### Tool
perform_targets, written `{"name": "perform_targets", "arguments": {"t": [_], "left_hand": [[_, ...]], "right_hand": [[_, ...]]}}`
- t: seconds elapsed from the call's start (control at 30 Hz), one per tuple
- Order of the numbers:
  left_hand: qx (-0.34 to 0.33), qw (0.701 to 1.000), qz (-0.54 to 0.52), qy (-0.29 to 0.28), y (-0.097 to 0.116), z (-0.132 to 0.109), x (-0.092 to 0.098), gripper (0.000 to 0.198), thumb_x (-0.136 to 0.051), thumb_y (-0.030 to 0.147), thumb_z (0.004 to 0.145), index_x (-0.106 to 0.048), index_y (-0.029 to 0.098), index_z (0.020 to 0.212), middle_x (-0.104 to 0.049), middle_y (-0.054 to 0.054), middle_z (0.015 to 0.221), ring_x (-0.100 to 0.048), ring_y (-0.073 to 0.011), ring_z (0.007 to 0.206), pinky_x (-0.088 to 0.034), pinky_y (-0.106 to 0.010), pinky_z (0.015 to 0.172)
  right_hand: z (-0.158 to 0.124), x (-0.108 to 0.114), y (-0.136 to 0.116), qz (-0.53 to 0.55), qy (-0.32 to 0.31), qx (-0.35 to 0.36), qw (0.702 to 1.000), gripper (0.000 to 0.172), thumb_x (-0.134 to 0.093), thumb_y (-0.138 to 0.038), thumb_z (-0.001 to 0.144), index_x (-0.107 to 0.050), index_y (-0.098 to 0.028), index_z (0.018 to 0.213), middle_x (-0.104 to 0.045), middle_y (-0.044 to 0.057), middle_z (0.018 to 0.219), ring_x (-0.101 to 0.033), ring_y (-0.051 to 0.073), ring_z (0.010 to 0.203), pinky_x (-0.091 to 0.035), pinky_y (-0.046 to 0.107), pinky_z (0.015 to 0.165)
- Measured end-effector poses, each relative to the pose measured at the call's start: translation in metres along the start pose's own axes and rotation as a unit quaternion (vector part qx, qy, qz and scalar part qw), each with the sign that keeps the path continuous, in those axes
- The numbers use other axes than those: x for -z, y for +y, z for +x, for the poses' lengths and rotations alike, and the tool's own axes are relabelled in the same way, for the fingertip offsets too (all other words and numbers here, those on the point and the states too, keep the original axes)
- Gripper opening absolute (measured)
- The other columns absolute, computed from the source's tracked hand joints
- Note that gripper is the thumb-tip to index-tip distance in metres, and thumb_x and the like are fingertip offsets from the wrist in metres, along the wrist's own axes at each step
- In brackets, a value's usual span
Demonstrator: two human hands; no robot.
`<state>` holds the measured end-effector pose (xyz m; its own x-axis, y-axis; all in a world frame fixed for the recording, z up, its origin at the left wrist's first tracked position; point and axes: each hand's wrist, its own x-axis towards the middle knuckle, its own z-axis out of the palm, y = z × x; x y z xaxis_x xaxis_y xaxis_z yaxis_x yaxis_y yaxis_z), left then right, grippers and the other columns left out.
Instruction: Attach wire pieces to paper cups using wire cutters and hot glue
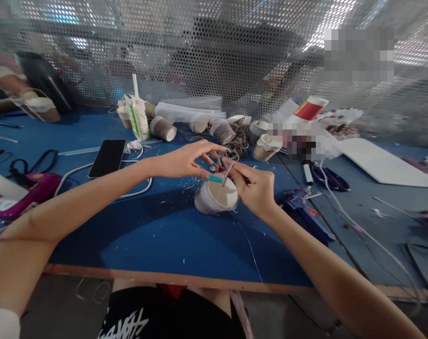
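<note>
A cup-shaped container [216, 202] with a pale inside and greyish wrapped wall stands on the blue table, tilted slightly toward me. My right hand [255, 183] is closed in a pinch at the cup's right rim, gripping a thin pale stick [228, 173] whose lower end is over the cup's mouth. From the left, my left hand [189, 160] reaches above the far rim, fingers curved and apart, long teal nails showing. A small red and dark item [219, 165] shows between the two hands; whether a hand touches it, I cannot tell.
A black phone [108, 158] and a magenta glue gun [30, 190] lie left. Several wrapped cups [163, 128], a drink carton [138, 117] and tangled grey cord [239, 139] line the perforated metal screen [200, 56]. Right are a dark blue tool [304, 214] and a white board [387, 162].
</note>
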<state>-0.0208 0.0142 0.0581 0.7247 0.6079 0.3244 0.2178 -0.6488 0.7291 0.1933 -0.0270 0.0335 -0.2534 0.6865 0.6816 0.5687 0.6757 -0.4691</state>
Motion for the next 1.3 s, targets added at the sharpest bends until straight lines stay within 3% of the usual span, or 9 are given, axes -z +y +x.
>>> {"name": "perform_targets", "arguments": {"t": [0.17,0.3,0.43,0.57,0.7,0.83,1.03,1.2,1.3], "left_hand": [[0.004,1.0,-0.025,0.01,0.009,0.0,-0.014,0.072,-0.07,0.032,0.077,-0.038,0.026,0.141,-0.044,-0.015,0.143,-0.063,-0.0225,0.11,-0.056,-0.027,0.079],[-0.053,0.998,0.02,0.039,0.012,0.0,-0.019,0.047,-0.066,0.02,0.08,-0.058,0.025,0.126,-0.057,-0.009,0.134,-0.058,-0.0209,0.118,-0.053,-0.031,0.093],[-0.1,0.993,-0.012,0.052,0.01,0.0,-0.024,0.036,-0.065,0.019,0.082,-0.065,0.026,0.117,-0.067,-0.006,0.121,-0.062,-0.0188,0.112,-0.054,-0.03,0.092],[-0.126,0.982,-0.02,0.141,0.011,-0.001,-0.032,0.022,-0.067,0.019,0.08,-0.073,0.024,0.1,-0.074,-0.004,0.104,-0.069,-0.0158,0.097,-0.056,-0.025,0.086],[-0.109,0.969,0.011,0.22,0.015,-0.003,-0.037,0.012,-0.067,0.026,0.081,-0.076,0.023,0.088,-0.077,-0.002,0.09,-0.072,-0.0156,0.084,-0.06,-0.024,0.076],[-0.107,0.959,0.056,0.256,0.015,-0.004,-0.036,0.012,-0.065,0.027,0.082,-0.076,0.023,0.087,-0.077,-0.002,0.085,-0.073,-0.0147,0.078,-0.06,-0.022,0.07],[-0.086,0.961,0.047,0.259,0.014,-0.001,-0.037,0.013,-0.068,0.023,0.08,-0.076,0.019,0.088,-0.077,-0.003,0.086,-0.073,-0.015,0.076,-0.06,-0.021,0.067],[-0.014,0.979,-0.008,0.204,0.015,0.002,-0.039,0.022,-0.071,0.023,0.076,-0.074,0.017,0.097,-0.076,-0.005,0.091,-0.073,-0.0175,0.082,-0.06,-0.024,0.072],[-0.024,0.977,0.013,0.213,0.012,0.001,-0.04,0.019,-0.069,0.024,0.078,-0.075,0.018,0.095,-0.077,-0.005,0.089,-0.073,-0.0171,0.081,-0.06,-0.024,0.072]], "right_hand": [[-0.004,-0.002,-0.008,0.04,-0.016,-0.005,0.999,0.02,-0.057,-0.027,0.086,-0.076,-0.027,0.092,-0.076,0.003,0.094,-0.072,0.022,0.082,-0.057,0.034,0.069],[-0.005,-0.003,-0.011,0.057,-0.007,-0.011,0.998,0.017,-0.061,-0.028,0.084,-0.076,-0.025,0.079,-0.075,0.003,0.077,-0.069,0.018,0.068,-0.053,0.03,0.063],[-0.005,-0.001,-0.011,0.03,-0.014,0.006,0.999,0.023,-0.058,-0.026,0.084,-0.074,-0.024,0.067,-0.07,0.001,0.064,-0.065,0.017,0.06,-0.05,0.029,0.056],[-0.007,-0.002,-0.011,0.017,-0.006,0.012,1.0,0.02,-0.06,-0.023,0.08,-0.074,-0.024,0.067,-0.068,0.001,0.059,-0.061,0.015,0.053,-0.048,0.028,0.055],[-0.007,-0.005,-0.014,0.081,-0.015,-0.066,0.994,0.015,-0.065,-0.031,0.078,-0.075,-0.022,0.071,-0.072,0.002,0.066,-0.064,0.016,0.057,-0.05,0.029,0.055],[-0.001,-0.005,-0.019,0.164,-0.077,-0.146,0.973,0.019,-0.07,-0.037,0.074,-0.076,-0.02,0.076,-0.075,0.004,0.073,-0.068,0.018,0.064,-0.053,0.03,0.058],[0.002,-0.004,-0.019,0.182,-0.085,-0.162,0.966,0.021,-0.072,-0.041,0.07,-0.076,-0.021,0.069,-0.075,0.004,0.071,-0.068,0.019,0.064,-0.053,0.03,0.059],[-0.001,-0.006,-0.019,0.171,-0.07,-0.161,0.97,0.025,-0.074,-0.045,0.067,-0.075,-0.02,0.061,-0.07,0.001,0.06,-0.062,0.015,0.054,-0.048,0.027,0.049],[-0.002,-0.008,-0.019,0.18,-0.068,-0.161,0.968,0.026,-0.074,-0.045,0.068,-0.074,-0.021,0.059,-0.069,0.001,0.059,-0.061,0.015,0.054,-0.047,0.026,0.048]]}}
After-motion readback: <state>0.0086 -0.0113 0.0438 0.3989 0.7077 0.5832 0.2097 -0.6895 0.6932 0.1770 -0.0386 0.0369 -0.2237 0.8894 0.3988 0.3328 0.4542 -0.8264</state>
